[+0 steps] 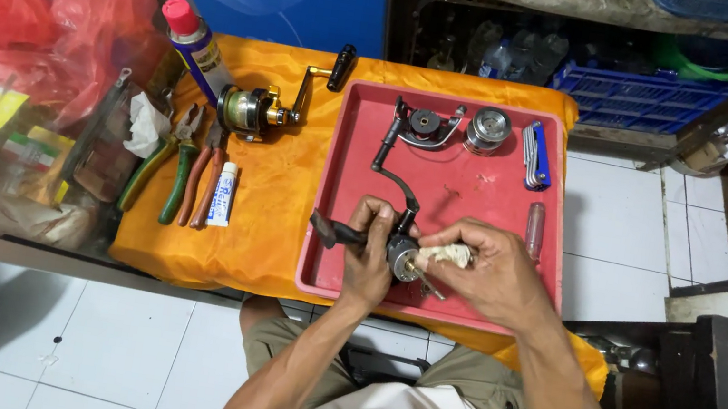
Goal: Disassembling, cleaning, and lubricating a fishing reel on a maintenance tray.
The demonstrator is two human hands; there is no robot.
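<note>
Worktop [261,247] under orange cloth. Red tray [480,198] on it, right of centre. Left of tray: gold spinning reel [253,109], spray can [196,40], pliers [160,169], small tube [223,195]. Tray back edge: rotor with bail [422,127], spool [488,129], hex key set [535,153]; nothing blocks my hands. Reel body [397,250] at tray front, dark grey, black handle pointing left. My left hand [368,251], fingers closed round reel body. My right hand [487,271], fingers pinching white rag [445,255] against it.

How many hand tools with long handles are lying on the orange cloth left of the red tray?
2: green-handled pliers nearest the glass case, and orange-handled pliers beside them, next to the small white tube. Others may be hidden behind the crumpled white tissue.
</note>
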